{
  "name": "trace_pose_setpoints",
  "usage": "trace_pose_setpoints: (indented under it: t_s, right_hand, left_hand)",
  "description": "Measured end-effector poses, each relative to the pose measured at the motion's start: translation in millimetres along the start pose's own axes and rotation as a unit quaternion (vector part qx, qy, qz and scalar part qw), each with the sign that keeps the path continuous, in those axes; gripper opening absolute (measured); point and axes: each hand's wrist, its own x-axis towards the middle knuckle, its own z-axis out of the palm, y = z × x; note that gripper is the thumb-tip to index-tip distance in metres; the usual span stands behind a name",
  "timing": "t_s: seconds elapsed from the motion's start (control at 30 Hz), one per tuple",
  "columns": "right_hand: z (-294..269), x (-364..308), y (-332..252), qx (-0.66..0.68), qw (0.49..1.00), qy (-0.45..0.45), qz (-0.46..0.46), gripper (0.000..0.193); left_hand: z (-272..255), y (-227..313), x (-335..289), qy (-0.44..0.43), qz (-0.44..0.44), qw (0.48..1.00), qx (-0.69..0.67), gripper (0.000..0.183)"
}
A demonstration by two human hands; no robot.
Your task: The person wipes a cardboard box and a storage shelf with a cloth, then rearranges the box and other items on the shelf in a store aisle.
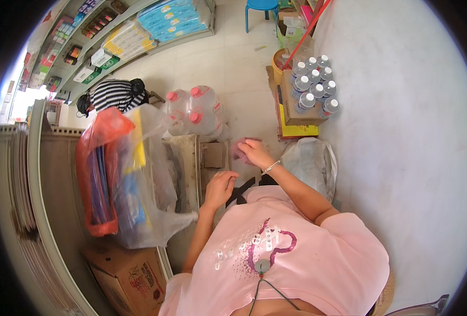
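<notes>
My right hand (253, 151), with a bracelet at its wrist, is closed on a crumpled pinkish-purple cloth (237, 151) in front of my body. Lower and to the left, my left hand (220, 188) hangs beside the shelf edge, its fingers loosely bent and apart from the cloth. Nothing shows in it. Just beyond it sits a small brown cardboard box (213, 155), next to the worn end of a low shelf (191, 158).
Large clear bottles with red caps (196, 113) stand ahead. At right are white-capped water bottles (313, 84) and a pale plastic sack (310, 166). Red and clear bags (104, 174) sit at left, above a carton (130, 279). A person in stripes (115, 96) is beyond.
</notes>
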Motion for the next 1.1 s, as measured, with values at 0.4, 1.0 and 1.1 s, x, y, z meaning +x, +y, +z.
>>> trace_pose_setpoints:
  t_s: [0.4, 1.0, 1.1]
  right_hand:
    - [-144.0, 151.5, -110.7, 0.029, 0.978, 0.178, -0.105, 0.023]
    - [-260.1, 477.7, -313.2, 0.062, 0.96, 0.267, -0.053, 0.029]
    - [-287.8, 558.2, -338.7, 0.096, 0.951, 0.288, -0.061, 0.026]
  left_hand:
    - [0.5, -96.4, 169.5, -0.231, -0.114, 0.965, 0.055, 0.025]
    - [-116.0, -288.6, 552.3, -0.075, -0.22, 0.966, -0.112, 0.031]
    - [-153.2, -308.4, 637.6, 0.04, -0.21, 0.958, -0.194, 0.027]
